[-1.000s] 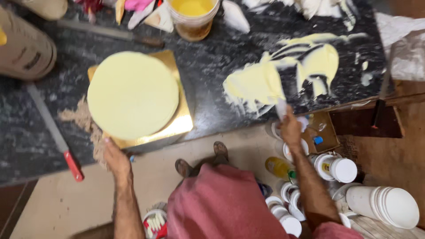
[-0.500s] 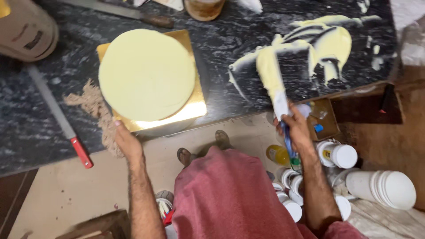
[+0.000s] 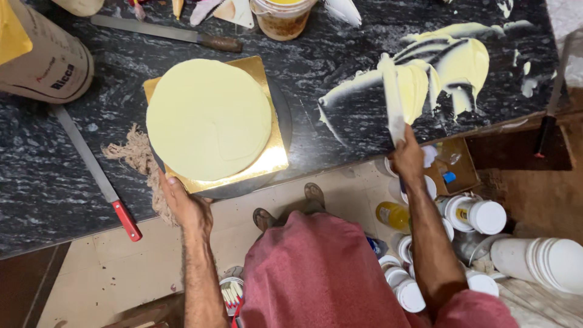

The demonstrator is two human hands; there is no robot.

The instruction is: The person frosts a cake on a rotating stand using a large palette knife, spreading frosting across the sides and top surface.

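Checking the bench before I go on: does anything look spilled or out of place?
Yes. Pale yellow cream is smeared straight onto the dark counter, beside the right hand and its coated spatula. A frayed cloth sticks out from under the turntable, by the left hand. The cake looks even.

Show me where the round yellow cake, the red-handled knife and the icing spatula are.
Round yellow cake (image 3: 208, 118): head view, middle of its smooth iced top.
Red-handled knife (image 3: 127, 220): head view, on the red handle.
Icing spatula (image 3: 393, 97): head view, on the cream-coated blade above the right hand (image 3: 408, 159).
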